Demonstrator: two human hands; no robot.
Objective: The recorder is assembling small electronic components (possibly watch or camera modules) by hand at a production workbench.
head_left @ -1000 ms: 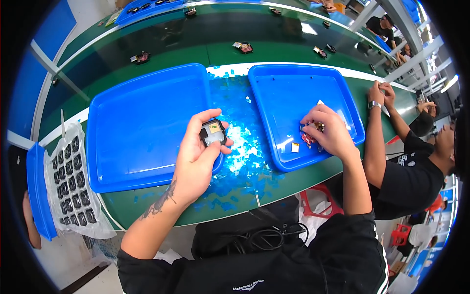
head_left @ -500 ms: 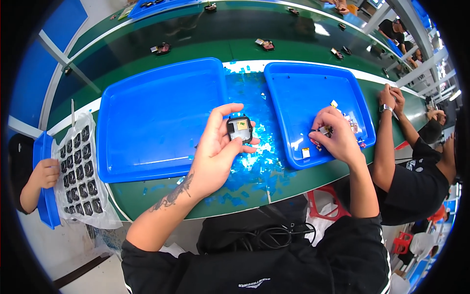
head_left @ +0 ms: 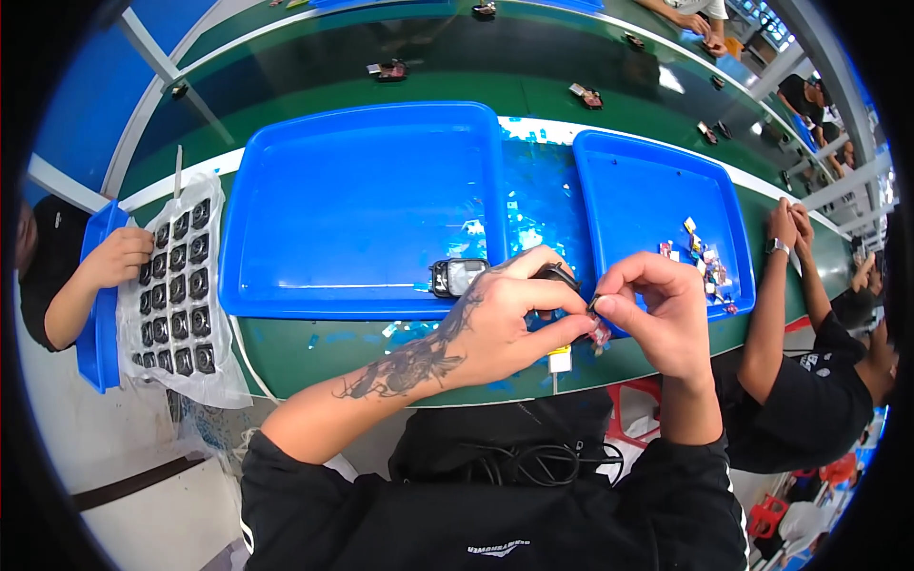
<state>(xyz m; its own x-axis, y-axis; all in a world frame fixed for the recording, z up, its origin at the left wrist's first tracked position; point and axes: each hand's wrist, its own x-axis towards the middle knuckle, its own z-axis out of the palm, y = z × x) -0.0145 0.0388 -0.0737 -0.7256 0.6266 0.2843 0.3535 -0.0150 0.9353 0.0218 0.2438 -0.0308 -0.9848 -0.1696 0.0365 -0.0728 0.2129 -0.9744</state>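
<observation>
Both my hands meet over the gap between two blue trays. My left hand point(head_left: 514, 319) closes around a small black case point(head_left: 560, 276), partly hidden by its fingers. At the case's edge my right hand point(head_left: 662, 309) pinches with thumb and forefinger; what lies between them is too small to make out. A pinkish part point(head_left: 598, 333) shows below the fingertips, and a small white-and-yellow piece point(head_left: 560, 361) hangs beneath my left hand. Another black square case point(head_left: 460, 278), with a pale inside, lies in the near right corner of the left tray point(head_left: 362, 309), beside my left wrist.
Small loose parts point(head_left: 712, 271) lie in the right blue tray point(head_left: 586, 190). Blue film scraps point(head_left: 533, 205) litter the green table between trays. Beyond, a dark green belt point(head_left: 476, 76) carries several assemblies. A white tray of black cases point(head_left: 176, 285) and a person's hand point(head_left: 119, 257) are left; another worker sits right.
The black square case has left my left hand and lies in the left tray. My left hand has moved right to my right hand, which has come out of the parts. The view has shifted.
</observation>
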